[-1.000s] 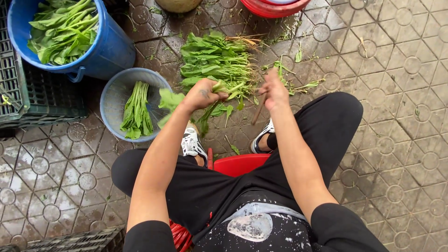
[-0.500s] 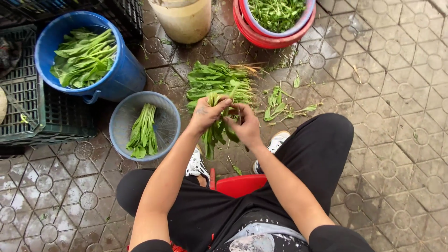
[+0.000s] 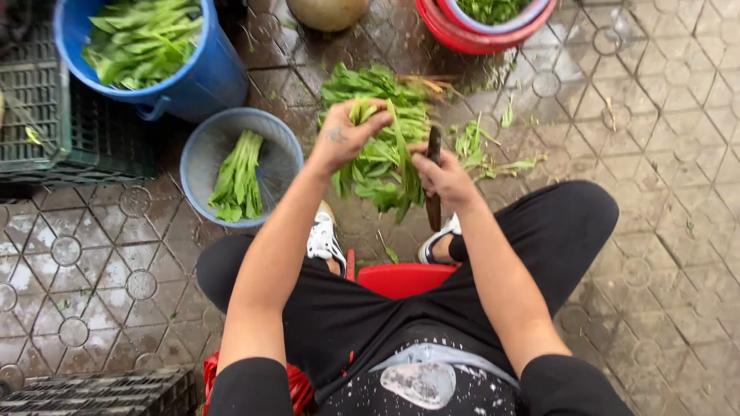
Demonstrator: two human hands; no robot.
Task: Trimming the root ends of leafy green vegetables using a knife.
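The left hand is closed around a bunch of leafy greens, gripping the stems near the top so the leaves hang down. The right hand is wrapped around the handle of a dark knife, whose blade stands against the bunch. Just behind the hands, a loose pile of greens lies on the wet patterned floor, with trimmed scraps scattered to its right.

To the left of the hands, a small pale-blue bucket holds a neat bundle of trimmed stems. Beyond it, a larger blue bucket is filled with leaves and stands beside a dark green crate. At the far edge, a red basin holds a paler bowl of greens. The person sits on a red stool.
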